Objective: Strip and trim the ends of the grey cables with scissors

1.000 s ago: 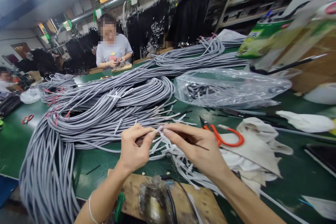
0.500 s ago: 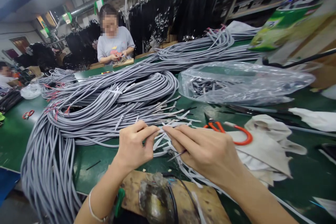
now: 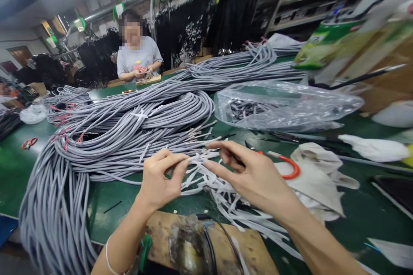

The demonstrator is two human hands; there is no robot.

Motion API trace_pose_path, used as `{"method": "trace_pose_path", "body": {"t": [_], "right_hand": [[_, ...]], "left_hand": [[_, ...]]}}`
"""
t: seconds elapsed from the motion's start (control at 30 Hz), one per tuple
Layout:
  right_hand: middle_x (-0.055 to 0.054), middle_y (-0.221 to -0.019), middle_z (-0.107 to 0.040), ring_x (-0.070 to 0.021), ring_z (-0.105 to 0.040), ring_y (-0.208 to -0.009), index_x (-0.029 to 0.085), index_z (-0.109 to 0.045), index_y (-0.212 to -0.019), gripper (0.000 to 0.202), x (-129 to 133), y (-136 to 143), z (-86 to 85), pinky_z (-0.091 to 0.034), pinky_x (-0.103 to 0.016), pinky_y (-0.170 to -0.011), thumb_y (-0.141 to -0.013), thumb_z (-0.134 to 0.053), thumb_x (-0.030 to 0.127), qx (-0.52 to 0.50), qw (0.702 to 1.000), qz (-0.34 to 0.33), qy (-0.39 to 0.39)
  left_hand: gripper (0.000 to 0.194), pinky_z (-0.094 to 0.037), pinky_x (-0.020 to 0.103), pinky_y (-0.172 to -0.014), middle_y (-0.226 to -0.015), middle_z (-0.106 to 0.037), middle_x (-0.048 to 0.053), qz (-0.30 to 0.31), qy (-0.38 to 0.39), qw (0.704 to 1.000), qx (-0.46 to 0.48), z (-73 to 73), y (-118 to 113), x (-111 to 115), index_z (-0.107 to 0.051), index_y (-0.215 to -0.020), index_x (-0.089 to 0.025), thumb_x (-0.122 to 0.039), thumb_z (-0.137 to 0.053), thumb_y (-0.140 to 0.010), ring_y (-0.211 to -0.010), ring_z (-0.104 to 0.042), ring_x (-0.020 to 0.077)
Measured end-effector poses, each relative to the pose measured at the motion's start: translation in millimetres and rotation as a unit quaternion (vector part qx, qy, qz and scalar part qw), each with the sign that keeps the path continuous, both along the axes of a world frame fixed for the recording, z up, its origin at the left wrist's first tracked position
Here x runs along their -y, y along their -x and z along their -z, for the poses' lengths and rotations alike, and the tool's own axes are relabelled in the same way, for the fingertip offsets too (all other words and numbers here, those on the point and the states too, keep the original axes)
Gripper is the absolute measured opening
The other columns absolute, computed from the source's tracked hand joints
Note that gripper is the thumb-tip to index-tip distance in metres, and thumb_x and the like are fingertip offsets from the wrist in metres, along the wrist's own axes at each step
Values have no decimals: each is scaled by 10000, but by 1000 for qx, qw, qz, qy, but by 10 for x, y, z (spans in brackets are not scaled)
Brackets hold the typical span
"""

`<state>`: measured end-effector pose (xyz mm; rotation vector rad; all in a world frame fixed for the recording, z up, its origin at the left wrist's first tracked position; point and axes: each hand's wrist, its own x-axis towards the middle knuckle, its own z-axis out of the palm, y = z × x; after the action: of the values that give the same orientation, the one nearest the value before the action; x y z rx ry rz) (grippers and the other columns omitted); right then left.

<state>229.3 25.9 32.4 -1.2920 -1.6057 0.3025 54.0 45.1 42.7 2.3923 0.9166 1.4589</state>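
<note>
My left hand [image 3: 161, 176] is closed in a pinch, thumb against forefinger. A thin whitish end shows at its fingertips, too small to name. Just to the right, my right hand [image 3: 248, 172] has its thumb and forefinger apart, with nothing plainly held; its fingertips are close to that whitish end. Under and between the hands lies a loose heap of white strips [image 3: 226, 202]. Behind them, bundled grey cables [image 3: 129, 137] point their pale stripped ends toward my hands.
Orange-handled scissors [image 3: 292, 167] lie beside a crumpled off-white cloth [image 3: 319, 180]. A clear plastic bag [image 3: 290, 107] holds dark short pieces. In front of me is a wooden board [image 3: 161, 232] with a metal fixture [image 3: 190, 249]. Across the table sits a person [image 3: 138, 58] working with both hands.
My right hand has opened its fingers and come away from the pinch beside my left hand. A thin dark pointed thing under it no longer shows. The view has shifted slightly.
</note>
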Motion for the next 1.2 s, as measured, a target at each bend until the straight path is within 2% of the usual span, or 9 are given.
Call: {"method": "trace_pose_path", "body": {"t": [0.1, 0.3, 0.43, 0.6, 0.7, 0.87, 1.07, 1.2], "right_hand": [[1, -555, -555, -108, -464, -444, 188, -645, -736, 335, 71, 85, 10, -377, -227, -445, -874, -441, 416, 3, 999, 13, -30], [42, -414, -427, -64, -298, -348, 187, -528, -519, 411, 174, 224, 25, -267, -208, -365, -893, -410, 313, 25, 996, -82, -8], [45, -400, -366, -61, -260, -351, 185, -478, -474, 426, 165, 221, 4, -231, -214, -355, -878, -413, 301, 28, 997, -67, -10], [36, -400, -395, -59, -300, -359, 180, -465, -459, 435, 174, 194, 13, -234, -205, -353, -874, -414, 302, 31, 997, -62, -14], [42, -396, -365, -58, -290, -363, 178, -460, -456, 435, 178, 193, 24, -235, -202, -357, -869, -425, 311, 32, 998, -54, -17], [41, -392, -356, -61, -278, -358, 179, -467, -464, 444, 171, 194, 10, -218, -204, -340, -873, -409, 342, 11, 999, -51, 9], [43, -389, -374, -51, -285, -352, 166, -494, -461, 434, 176, 212, 6, -212, -192, -332, -870, -424, 293, 22, 998, -57, -19], [50, -379, -346, -46, -279, -336, 171, -477, -448, 457, 150, 216, 74, -214, -196, -337, -879, -423, 315, 27, 998, -29, -45]], "left_hand": [[148, -367, 181, -414, -570, -610, 21, -54, -47, 997, 26, 39, -42, 20, -716, -771, -95, -122, -576, -813, -435, -461, 71], [126, -395, 183, -432, -586, -649, 26, -79, -92, 992, 22, 42, -77, 50, -704, -761, -105, -94, -583, -797, -446, -492, 74], [131, -400, 183, -431, -595, -662, 27, -72, -92, 993, 18, 41, -79, 52, -703, -757, -112, -90, -579, -793, -447, -500, 75], [134, -383, 183, -405, -576, -650, 36, -75, -81, 994, 24, 52, -87, 51, -709, -741, -92, -98, -584, -789, -430, -488, 73], [127, -384, 178, -404, -581, -657, 27, -69, -80, 994, 26, 54, -99, 58, -705, -737, -105, -93, -587, -785, -423, -482, 68], [143, -399, 181, -417, -551, -635, 27, -69, -81, 994, 24, 59, -110, 68, -708, -735, -98, -107, -578, -794, -428, -490, 75], [147, -387, 180, -400, -551, -629, 26, -76, -64, 995, 29, 42, -91, 55, -712, -729, -103, -122, -580, -791, -420, -482, 74], [149, -385, 184, -396, -541, -624, 25, -66, -59, 996, 26, 60, -98, 66, -713, -737, -97, -122, -577, -795, -411, -480, 76]]}}
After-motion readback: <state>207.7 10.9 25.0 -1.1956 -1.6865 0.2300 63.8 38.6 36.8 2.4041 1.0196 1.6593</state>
